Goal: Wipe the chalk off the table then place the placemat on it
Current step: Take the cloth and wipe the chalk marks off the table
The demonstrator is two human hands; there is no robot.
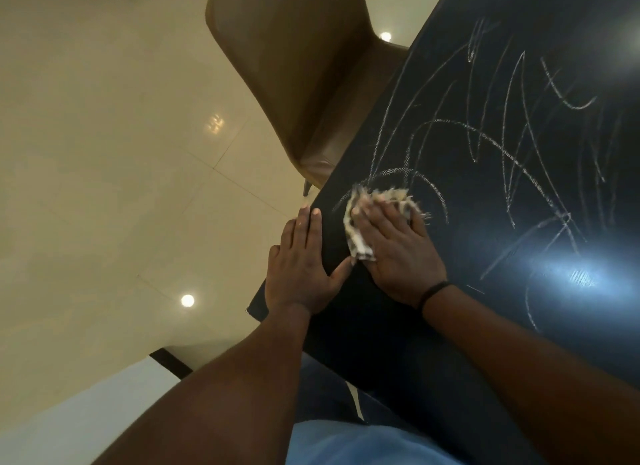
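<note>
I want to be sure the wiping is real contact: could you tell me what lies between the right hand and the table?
In the head view, a crumpled cloth lies under the right hand, pressed onto the dark table among the chalk.

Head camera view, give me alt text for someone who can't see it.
A right hand presses a cloth flat on a dark table covered in chalk scribbles. The left hand rests flat on the table's edge, and a brown chair stands beyond on a tiled floor.

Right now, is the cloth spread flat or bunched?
Bunched: the cloth sits crumpled under the right hand, frayed edges sticking out past the fingers.
</note>
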